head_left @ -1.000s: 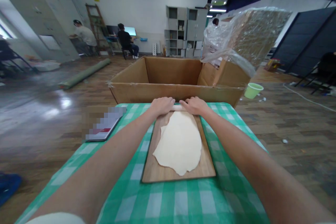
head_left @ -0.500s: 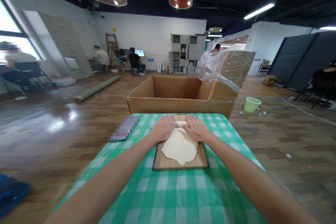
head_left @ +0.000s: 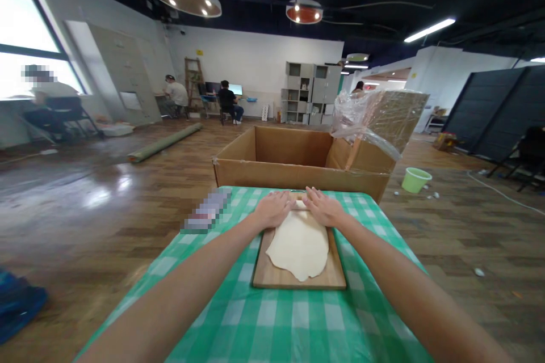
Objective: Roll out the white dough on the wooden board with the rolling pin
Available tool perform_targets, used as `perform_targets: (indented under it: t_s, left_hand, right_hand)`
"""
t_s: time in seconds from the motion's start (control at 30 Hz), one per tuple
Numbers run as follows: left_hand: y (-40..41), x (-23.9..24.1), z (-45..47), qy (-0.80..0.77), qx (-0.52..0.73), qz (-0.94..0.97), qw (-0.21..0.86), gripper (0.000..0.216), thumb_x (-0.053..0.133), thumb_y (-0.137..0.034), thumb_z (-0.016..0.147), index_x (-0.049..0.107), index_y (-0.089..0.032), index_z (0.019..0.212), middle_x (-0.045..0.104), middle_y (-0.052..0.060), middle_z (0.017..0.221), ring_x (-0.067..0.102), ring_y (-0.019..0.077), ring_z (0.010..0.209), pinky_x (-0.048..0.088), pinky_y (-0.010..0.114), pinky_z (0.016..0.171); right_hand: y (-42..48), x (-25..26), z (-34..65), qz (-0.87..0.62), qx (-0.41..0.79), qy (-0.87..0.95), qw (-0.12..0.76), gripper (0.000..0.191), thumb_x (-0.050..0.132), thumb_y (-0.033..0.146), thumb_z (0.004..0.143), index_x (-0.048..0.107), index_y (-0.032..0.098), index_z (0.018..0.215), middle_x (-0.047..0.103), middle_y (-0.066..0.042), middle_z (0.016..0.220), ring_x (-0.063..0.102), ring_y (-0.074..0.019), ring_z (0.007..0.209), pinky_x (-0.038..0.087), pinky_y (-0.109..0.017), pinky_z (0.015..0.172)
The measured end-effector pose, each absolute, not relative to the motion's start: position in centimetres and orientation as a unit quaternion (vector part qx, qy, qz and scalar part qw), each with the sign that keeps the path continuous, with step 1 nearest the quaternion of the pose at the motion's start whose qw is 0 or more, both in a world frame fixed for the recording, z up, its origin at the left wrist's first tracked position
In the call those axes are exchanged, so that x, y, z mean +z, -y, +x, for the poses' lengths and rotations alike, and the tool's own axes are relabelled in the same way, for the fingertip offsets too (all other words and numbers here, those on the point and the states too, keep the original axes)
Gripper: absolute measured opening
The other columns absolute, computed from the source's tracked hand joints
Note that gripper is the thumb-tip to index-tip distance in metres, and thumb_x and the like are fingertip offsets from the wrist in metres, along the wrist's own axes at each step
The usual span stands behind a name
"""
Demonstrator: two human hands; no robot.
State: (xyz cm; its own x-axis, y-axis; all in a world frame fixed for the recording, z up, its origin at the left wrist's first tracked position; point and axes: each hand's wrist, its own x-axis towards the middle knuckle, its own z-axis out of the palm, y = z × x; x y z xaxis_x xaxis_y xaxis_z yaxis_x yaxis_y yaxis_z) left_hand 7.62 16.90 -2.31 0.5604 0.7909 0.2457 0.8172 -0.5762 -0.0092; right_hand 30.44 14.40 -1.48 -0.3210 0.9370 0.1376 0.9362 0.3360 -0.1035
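Observation:
A flat sheet of pale dough [head_left: 300, 247] lies on a wooden board [head_left: 272, 279] on a table with a green checked cloth [head_left: 276, 323]. Both my arms reach forward to the board's far end. My left hand [head_left: 272, 209] and my right hand [head_left: 324, 208] lie flat side by side, fingers stretched out, palms down on a pale roller [head_left: 301, 204], of which only a small piece shows between them. The hands sit at the far tip of the dough.
An open cardboard box [head_left: 298, 173] stands just beyond the table, with a plastic-wrapped carton [head_left: 383, 116] at its right. A blurred flat object [head_left: 207, 212] lies at the cloth's left edge. A green bucket [head_left: 416, 179] and a rolled mat [head_left: 164, 143] are on the floor. People sit at desks far back.
The view has lifted to show more of the room. My hands drew back over the dough half a second ago, then pushed forward again to its far end.

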Motion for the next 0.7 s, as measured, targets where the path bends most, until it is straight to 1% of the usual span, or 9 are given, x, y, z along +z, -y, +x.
perform_targets:
  t_s: [0.1, 0.17, 0.3, 0.37, 0.4, 0.47, 0.5, 0.57, 0.7]
  left_hand:
    - [-18.9, -2.2, 8.0, 0.449, -0.103, -0.885, 0.062, 0.055, 0.027, -0.043, 0.109, 0.057, -0.018, 0.147, 0.048, 0.015, 0.162, 0.049, 0.0317, 0.146, 0.036, 0.046, 0.119]
    - [-20.3, -2.2, 8.3, 0.452, -0.107, -0.883, 0.061, 0.051, 0.028, -0.043, 0.109, 0.057, -0.021, 0.146, 0.049, 0.014, 0.161, 0.051, 0.0323, 0.144, 0.04, 0.047, 0.116]
    - [-22.9, -2.6, 9.1, 0.479, -0.125, -0.867, 0.056, 0.057, 0.022, -0.052, 0.11, 0.052, -0.021, 0.148, 0.06, 0.018, 0.146, 0.057, 0.0323, 0.134, 0.045, 0.048, 0.107]
    - [-23.9, -2.7, 9.6, 0.488, -0.143, -0.857, 0.078, 0.059, 0.02, -0.055, 0.11, 0.055, -0.02, 0.142, 0.063, 0.018, 0.136, 0.06, 0.0317, 0.127, 0.048, 0.046, 0.102]
    - [-24.2, -2.7, 9.8, 0.494, -0.156, -0.85, 0.095, 0.061, 0.02, -0.057, 0.11, 0.059, -0.019, 0.137, 0.064, 0.018, 0.132, 0.061, 0.0314, 0.124, 0.049, 0.044, 0.099]
    - [-24.6, -2.7, 10.1, 0.507, -0.183, -0.833, 0.123, 0.062, 0.02, -0.056, 0.11, 0.063, -0.015, 0.126, 0.066, 0.018, 0.126, 0.063, 0.0305, 0.119, 0.049, 0.041, 0.095]
    - [-24.6, -2.7, 10.3, 0.51, -0.193, -0.828, 0.13, 0.062, 0.02, -0.054, 0.11, 0.065, -0.014, 0.122, 0.067, 0.017, 0.123, 0.064, 0.0299, 0.117, 0.049, 0.04, 0.094]
    - [-24.5, -2.7, 10.5, 0.505, -0.202, -0.829, 0.128, 0.062, 0.017, -0.05, 0.111, 0.068, -0.015, 0.114, 0.07, 0.015, 0.117, 0.067, 0.0285, 0.112, 0.05, 0.038, 0.09]
    - [-24.7, -2.4, 10.7, 0.505, -0.189, -0.837, 0.096, 0.068, 0.014, -0.05, 0.112, 0.074, -0.018, 0.106, 0.076, 0.011, 0.109, 0.072, 0.0282, 0.102, 0.051, 0.039, 0.084]
  right_hand:
    - [-17.0, -1.6, 31.0, -0.563, -0.008, 0.823, 0.074, 0.062, 0.018, 0.048, 0.111, 0.038, 0.021, 0.163, 0.03, -0.012, 0.172, 0.031, -0.0287, 0.157, 0.027, -0.048, 0.124]
    - [-18.6, -1.8, 31.4, -0.557, -0.009, 0.828, 0.065, 0.056, 0.022, 0.045, 0.112, 0.042, 0.025, 0.161, 0.029, -0.01, 0.173, 0.034, -0.0304, 0.154, 0.03, -0.051, 0.122]
    - [-21.1, -1.8, 32.1, -0.55, -0.037, 0.834, 0.04, 0.05, 0.028, 0.042, 0.112, 0.042, 0.031, 0.159, 0.03, -0.008, 0.173, 0.04, -0.0315, 0.15, 0.037, -0.05, 0.117]
    - [-21.9, -1.7, 32.3, -0.557, -0.051, 0.827, 0.055, 0.048, 0.028, 0.044, 0.112, 0.044, 0.032, 0.156, 0.039, -0.009, 0.168, 0.045, -0.0308, 0.145, 0.041, -0.046, 0.111]
    - [-22.2, -1.6, 32.2, -0.558, -0.056, 0.826, 0.068, 0.048, 0.026, 0.046, 0.112, 0.047, 0.03, 0.153, 0.047, -0.011, 0.162, 0.049, -0.0301, 0.141, 0.043, -0.044, 0.108]
    - [-22.3, -1.6, 32.0, -0.592, -0.06, 0.795, 0.118, 0.052, 0.022, 0.052, 0.112, 0.056, 0.024, 0.139, 0.064, -0.014, 0.14, 0.06, -0.028, 0.125, 0.045, -0.038, 0.098]
    - [-22.3, -1.7, 31.9, -0.612, -0.068, 0.775, 0.142, 0.055, 0.02, 0.054, 0.112, 0.06, 0.021, 0.131, 0.07, -0.014, 0.128, 0.064, -0.0272, 0.116, 0.046, -0.036, 0.093]
    - [-22.0, -1.9, 31.6, -0.642, -0.096, 0.74, 0.175, 0.057, 0.02, 0.055, 0.112, 0.065, 0.02, 0.116, 0.074, -0.013, 0.111, 0.068, -0.026, 0.1, 0.045, -0.033, 0.083]
    - [-21.7, -2.3, 31.5, -0.66, -0.149, 0.711, 0.191, 0.058, 0.025, 0.049, 0.112, 0.072, 0.019, 0.097, 0.077, -0.013, 0.102, 0.069, -0.0243, 0.09, 0.041, -0.031, 0.075]
